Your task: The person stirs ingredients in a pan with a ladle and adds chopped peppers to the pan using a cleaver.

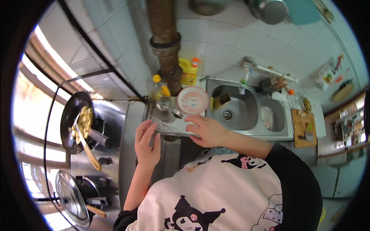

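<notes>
My left hand (148,144) is raised before the counter's front edge, its fingers spread and holding nothing. Across from it, my right hand (206,130) reaches in from the right with fingers bent and apart, also holding nothing. Just beyond its fingertips lies a round plate with a pinkish rim (193,100). To the plate's left stands a clear lidded container (164,108), which looks like glass or plastic. Behind this is a bottle with a yellow cap (157,80). A yellow jug with an orange pump (189,72) stands behind the plate.
On the stove at left sits a wok (67,124) with pale food pieces and a wooden-handled spatula (88,151). Nearer is a lidded pan (70,199). A double steel sink (238,115) is right of the plate. Farther right, a cutting board (299,118) bears a cleaver (308,136).
</notes>
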Motion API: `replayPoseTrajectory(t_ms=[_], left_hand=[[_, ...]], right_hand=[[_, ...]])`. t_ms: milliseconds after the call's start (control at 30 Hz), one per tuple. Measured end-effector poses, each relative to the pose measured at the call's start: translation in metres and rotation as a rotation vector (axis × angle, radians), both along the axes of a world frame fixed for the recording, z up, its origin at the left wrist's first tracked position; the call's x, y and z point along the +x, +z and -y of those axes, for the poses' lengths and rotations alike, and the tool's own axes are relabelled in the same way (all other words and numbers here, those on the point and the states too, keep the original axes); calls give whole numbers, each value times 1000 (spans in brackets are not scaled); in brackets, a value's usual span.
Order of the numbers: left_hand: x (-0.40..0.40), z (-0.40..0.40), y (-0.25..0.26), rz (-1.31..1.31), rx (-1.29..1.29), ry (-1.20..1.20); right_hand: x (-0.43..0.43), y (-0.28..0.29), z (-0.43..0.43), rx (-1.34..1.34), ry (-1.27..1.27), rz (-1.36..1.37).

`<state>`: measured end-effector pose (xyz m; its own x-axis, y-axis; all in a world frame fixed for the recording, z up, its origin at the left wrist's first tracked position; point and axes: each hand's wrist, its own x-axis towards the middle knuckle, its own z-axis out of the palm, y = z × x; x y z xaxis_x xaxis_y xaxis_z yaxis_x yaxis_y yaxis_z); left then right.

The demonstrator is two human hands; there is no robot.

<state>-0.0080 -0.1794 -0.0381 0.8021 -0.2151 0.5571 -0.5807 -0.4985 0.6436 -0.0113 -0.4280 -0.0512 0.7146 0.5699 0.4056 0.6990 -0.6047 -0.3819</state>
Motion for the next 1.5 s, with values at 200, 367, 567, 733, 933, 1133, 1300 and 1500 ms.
replayPoseTrajectory(t_ms=[200,367,567,733,933,1133,1300,1500], left_hand=[[2,67,-49,-214,-81,-120],[-6,158,-89,-269,-164,-220],[-26,309,-146,-354,-282,-355],[-51,412,-155,-504,-159,-614],[-61,499,-150,-509,-54,-799],[-66,539,-160,-574,-20,-968],[-54,554,-179,-641,-8,-1026],[-77,592,-188,-663,54,-1063]], right_hand=[[-46,-19,75,-9,-205,-33],[-81,-45,157,1,-311,63],[-126,-83,283,11,-416,41],[-167,-104,361,57,-603,33],[-214,-129,421,173,-854,-38],[-239,-141,445,165,-1032,-86],[-250,-134,463,88,-1121,9],[-284,-142,511,30,-1209,-72]])
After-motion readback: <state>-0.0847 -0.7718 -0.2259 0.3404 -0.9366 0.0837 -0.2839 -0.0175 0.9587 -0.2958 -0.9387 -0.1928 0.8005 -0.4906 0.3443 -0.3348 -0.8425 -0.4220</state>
